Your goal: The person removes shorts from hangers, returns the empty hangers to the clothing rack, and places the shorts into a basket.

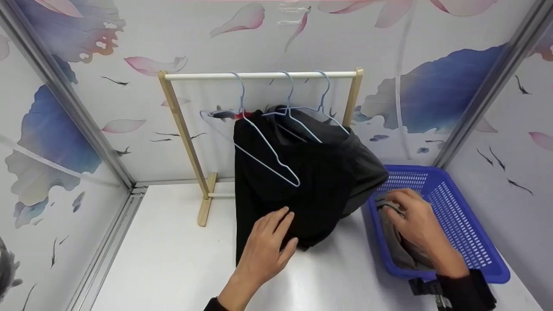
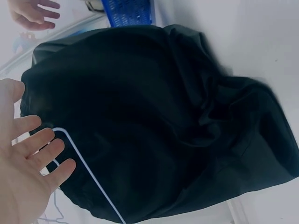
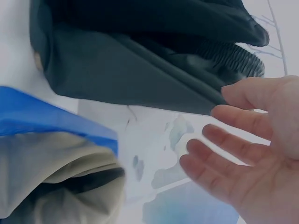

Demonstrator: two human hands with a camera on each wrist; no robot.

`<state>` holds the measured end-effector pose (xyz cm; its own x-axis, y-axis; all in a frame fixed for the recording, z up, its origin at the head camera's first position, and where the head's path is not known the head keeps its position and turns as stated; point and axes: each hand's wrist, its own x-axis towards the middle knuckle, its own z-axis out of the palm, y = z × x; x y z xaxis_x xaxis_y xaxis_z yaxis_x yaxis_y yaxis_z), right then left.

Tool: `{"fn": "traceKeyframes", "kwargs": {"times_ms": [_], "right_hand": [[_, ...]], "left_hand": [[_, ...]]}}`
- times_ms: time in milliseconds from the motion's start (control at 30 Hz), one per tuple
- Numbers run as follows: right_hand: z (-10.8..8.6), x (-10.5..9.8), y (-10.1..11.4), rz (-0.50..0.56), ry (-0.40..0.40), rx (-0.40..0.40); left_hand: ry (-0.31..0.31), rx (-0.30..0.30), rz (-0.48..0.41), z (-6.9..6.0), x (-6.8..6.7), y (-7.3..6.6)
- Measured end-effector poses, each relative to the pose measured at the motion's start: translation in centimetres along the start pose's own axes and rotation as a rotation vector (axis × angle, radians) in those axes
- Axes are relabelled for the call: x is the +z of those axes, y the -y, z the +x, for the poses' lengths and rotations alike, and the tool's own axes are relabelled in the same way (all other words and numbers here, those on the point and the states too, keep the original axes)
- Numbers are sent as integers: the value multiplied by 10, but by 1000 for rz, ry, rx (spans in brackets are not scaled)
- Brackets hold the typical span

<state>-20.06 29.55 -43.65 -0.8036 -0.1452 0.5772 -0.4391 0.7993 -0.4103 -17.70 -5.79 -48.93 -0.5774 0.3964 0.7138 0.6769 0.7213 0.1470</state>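
Observation:
Black trousers or a similar dark garment (image 1: 311,185) hang in folds from the rack, over a light-blue hanger. My left hand (image 1: 265,248) is in front of the garment's lower part with its fingers extended, holding nothing; whether it touches the cloth I cannot tell. In the left wrist view, the left hand (image 2: 28,154) shows spread fingers beside the hanger's tip (image 2: 60,129). Over the blue basket (image 1: 475,224) is my right hand (image 1: 414,218), above a grey-brown folded garment (image 1: 399,250). The right wrist view shows the right hand (image 3: 252,144) with fingers apart and nothing gripped.
A wooden rack (image 1: 183,125) with a white bar (image 1: 198,77) stands against the patterned back wall (image 1: 276,47). Several blue hangers hook over the bar, and a dark grey garment (image 1: 367,166) hangs behind the black one. White tabletop (image 1: 173,250) lies to the left.

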Motion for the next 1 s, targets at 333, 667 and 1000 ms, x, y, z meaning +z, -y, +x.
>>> {"fn": "traceKeyframes", "kwargs": {"times_ms": [333, 667, 1000], "right_hand": [[12, 2, 20, 156, -81, -109], [22, 10, 30, 229, -149, -226], [26, 23, 35, 241, -205, -240]], "left_hand": [[-36, -35, -52, 15, -10, 6], [-81, -41, -94, 31, -15, 6], [-84, -59, -159, 42, -16, 2]]}}
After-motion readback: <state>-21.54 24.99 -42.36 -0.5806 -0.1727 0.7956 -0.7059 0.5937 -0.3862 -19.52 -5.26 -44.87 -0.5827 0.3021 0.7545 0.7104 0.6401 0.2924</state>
